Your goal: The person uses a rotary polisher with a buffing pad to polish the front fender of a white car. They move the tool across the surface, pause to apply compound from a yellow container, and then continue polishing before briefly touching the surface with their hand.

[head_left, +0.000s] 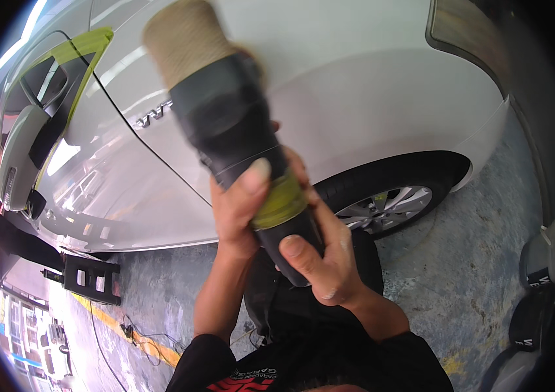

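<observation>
Both my hands grip a power polisher (pixel 225 104) with a dark body and a yellow-green band. My left hand (pixel 238 206) is wrapped round its middle, the thumb along the top. Further down, my right hand (pixel 326 258) closes round the black rear handle. A blurred tan, fabric-like part (pixel 186 42) covers the far end of the tool, up against or in front of the pale car panel (pixel 356 91); whether it touches I cannot tell. The working face of the polisher is hidden.
Right of my hands is the car wheel (pixel 388 202). Yellow-green tape (pixel 88 78) edges the window at left, near the side mirror (pixel 22 157). A black stool-like block (pixel 91 279) and cables (pixel 147 343) lie on the grey floor (pixel 460 274). Pale-and-black containers (pixel 545 261) stand at right.
</observation>
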{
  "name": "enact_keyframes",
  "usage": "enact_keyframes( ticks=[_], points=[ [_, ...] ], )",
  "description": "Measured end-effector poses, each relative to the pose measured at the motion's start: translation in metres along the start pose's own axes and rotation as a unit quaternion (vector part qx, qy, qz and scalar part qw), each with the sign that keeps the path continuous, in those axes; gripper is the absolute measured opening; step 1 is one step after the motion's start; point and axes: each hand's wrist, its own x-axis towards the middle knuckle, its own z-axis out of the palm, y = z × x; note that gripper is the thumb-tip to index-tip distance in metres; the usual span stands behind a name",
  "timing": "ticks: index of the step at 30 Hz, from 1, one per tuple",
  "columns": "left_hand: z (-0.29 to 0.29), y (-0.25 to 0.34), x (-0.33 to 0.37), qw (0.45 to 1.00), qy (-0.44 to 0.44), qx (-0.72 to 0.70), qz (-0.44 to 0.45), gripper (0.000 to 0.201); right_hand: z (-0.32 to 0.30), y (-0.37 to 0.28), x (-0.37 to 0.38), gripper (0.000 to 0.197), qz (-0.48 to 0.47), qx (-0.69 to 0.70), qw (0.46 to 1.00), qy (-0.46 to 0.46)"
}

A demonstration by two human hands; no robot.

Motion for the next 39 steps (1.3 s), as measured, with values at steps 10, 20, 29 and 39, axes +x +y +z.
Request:
enact_keyframes(
  ticks=[10,20,29,39],
  points=[
    [0.072,-0.003,0.018,0.989,0.013,0.054,-0.14,0.057,-0.031,-0.018,-0.037,0.081,0.019,0.05,0.993,0.108],
    [0.078,-0.002,0.022,0.99,0.019,0.025,-0.135,0.043,-0.033,-0.022,-0.034,0.085,0.026,0.049,0.994,0.095],
    [0.01,-0.01,-0.013,0.997,0.04,-0.045,0.056,0.08,-0.008,-0.001,-0.006,0.066,-0.015,-0.024,0.999,-0.024],
    [0.072,0.006,0.043,0.994,0.005,0.071,-0.082,0.047,-0.03,-0.032,-0.01,0.066,-0.01,0.066,0.994,0.084]
  ],
)
